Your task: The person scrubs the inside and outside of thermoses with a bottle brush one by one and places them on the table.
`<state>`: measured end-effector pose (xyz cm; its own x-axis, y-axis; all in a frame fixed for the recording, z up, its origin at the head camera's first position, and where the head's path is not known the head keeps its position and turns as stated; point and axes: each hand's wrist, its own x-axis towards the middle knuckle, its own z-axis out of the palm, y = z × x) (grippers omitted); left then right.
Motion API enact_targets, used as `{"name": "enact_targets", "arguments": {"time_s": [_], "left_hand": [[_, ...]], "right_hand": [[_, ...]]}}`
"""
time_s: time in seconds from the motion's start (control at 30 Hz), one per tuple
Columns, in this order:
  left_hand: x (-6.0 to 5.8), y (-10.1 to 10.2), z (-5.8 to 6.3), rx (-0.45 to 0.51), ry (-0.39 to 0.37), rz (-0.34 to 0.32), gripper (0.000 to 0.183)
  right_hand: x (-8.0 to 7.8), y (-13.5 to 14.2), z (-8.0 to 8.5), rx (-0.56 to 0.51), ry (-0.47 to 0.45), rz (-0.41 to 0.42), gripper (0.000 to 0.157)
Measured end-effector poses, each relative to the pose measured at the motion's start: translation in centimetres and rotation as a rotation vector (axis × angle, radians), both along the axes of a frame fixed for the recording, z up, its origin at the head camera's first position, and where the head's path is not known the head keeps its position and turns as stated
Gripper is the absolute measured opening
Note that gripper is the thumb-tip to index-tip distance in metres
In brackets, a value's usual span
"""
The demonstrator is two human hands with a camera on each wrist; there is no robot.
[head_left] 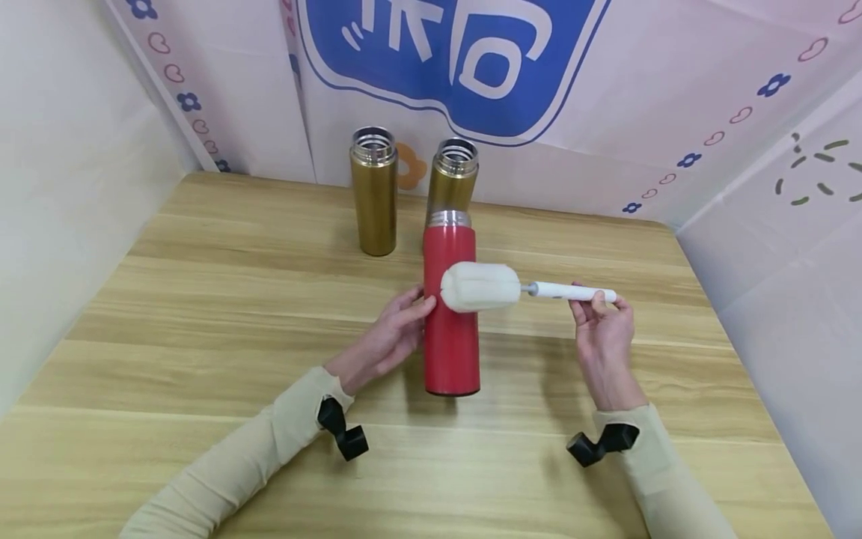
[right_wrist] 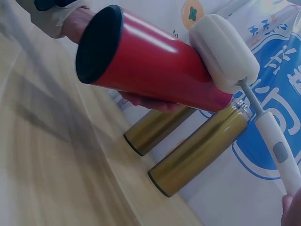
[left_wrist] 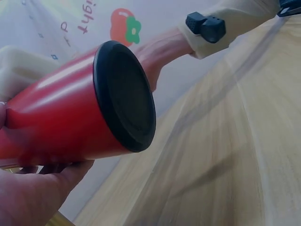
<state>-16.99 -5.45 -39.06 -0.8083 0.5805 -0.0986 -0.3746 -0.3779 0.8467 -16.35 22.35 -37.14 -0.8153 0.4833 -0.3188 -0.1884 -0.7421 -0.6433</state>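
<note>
My left hand (head_left: pixel 399 329) grips a red thermos bottle (head_left: pixel 451 352) round its side, the thumb on the near face. The bottle has a bare steel neck and a black base (left_wrist: pixel 126 96), and it is held up off the table. My right hand (head_left: pixel 604 329) pinches the white handle (head_left: pixel 562 292) of a bottle brush. Its white sponge head (head_left: pixel 481 286) lies across the front of the red bottle in the head view. The right wrist view shows the sponge against or very close to the bottle's side; contact is unclear.
Two gold thermos bottles without lids, one on the left (head_left: pixel 374 202) and one on the right (head_left: pixel 453 180), stand at the back of the wooden table (head_left: pixel 202 337). The red bottle partly hides the right one. Behind them hangs a printed white cloth (head_left: pixel 579 165).
</note>
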Motion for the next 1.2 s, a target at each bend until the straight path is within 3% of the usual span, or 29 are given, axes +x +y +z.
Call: {"name": "enact_targets", "arguments": {"time_s": [0.17, 0.27, 0.43, 0.7, 0.87, 1.2], "left_hand": [[0.0, 0.2, -0.3, -0.019, 0.022, -0.021, 0.063], [0.0, 0.4, -0.4, -0.04, 0.028, -0.028, 0.07], [0.0, 0.6, -0.4, -0.047, 0.032, -0.025, 0.062], [0.0, 0.4, -0.5, -0.023, 0.035, -0.066, 0.069], [0.1, 0.5, -0.5, -0.002, 0.038, -0.032, 0.078], [0.3, 0.4, -0.5, 0.044, 0.02, -0.049, 0.059]], "right_hand": [[-0.7, -0.1, 0.4, -0.033, 0.012, -0.045, 0.012], [-1.0, -0.2, 0.7, 0.004, 0.03, -0.059, 0.011], [-1.4, -0.5, 1.3, -0.005, 0.07, -0.103, 0.01], [-2.2, -0.1, 2.2, -0.098, 0.074, -0.153, 0.009], [-2.3, 0.1, 2.4, -0.106, 0.078, -0.152, 0.008], [-2.0, -0.1, 1.8, -0.027, 0.057, -0.127, 0.013]]}}
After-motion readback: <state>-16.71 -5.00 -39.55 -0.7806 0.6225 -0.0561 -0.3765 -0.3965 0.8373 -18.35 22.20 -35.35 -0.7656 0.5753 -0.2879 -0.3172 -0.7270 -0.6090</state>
